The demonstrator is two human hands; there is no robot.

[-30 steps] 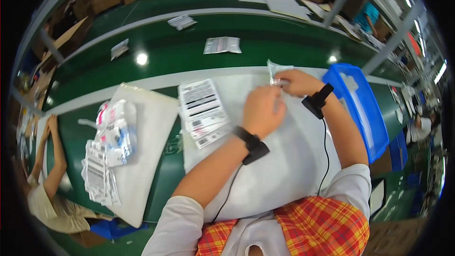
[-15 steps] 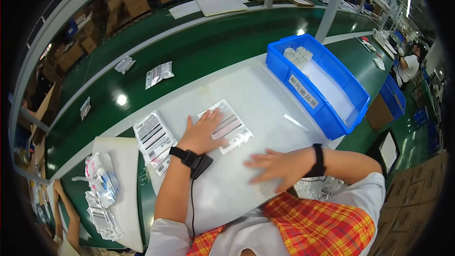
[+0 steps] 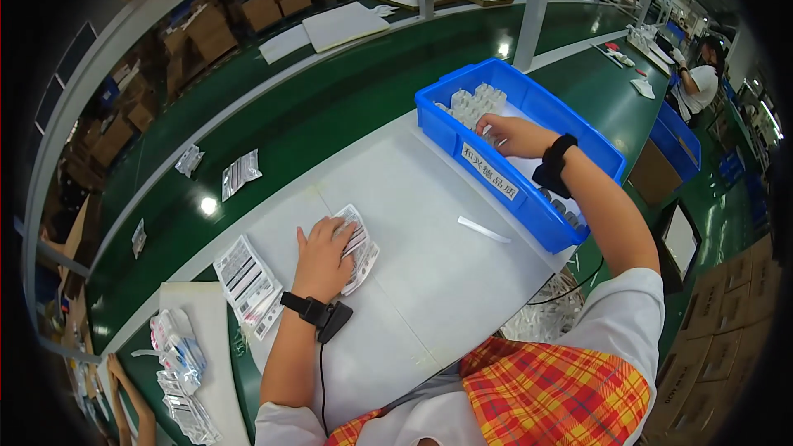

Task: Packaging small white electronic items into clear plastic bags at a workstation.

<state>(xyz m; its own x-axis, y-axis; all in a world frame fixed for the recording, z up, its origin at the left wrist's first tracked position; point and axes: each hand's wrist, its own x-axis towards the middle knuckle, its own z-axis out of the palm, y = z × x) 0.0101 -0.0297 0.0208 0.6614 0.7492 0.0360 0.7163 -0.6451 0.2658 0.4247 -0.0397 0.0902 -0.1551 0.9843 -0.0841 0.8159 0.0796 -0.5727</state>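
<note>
While partly covered by the left hand [image 3: 324, 258], one flat pouch [image 3: 365, 254] lies on the white work surface [image 3: 429, 301], its visible part running roughly twelve to six o'clock; which end leads cannot be told. Finish: silvery-white, dark printed lines, creased, bent edge. Left fingers: spread over it, unclenched. Toward nine o'clock: stacked similar pouches [image 3: 248, 285]. Three: narrow white strip [image 3: 485, 230]. Two: blue plastic bin [image 3: 443, 136], oblong, holding pale blocky pieces [image 3: 479, 101]; right hand [image 3: 522, 137] inside, fingers curled, grasp uncertain.
</note>
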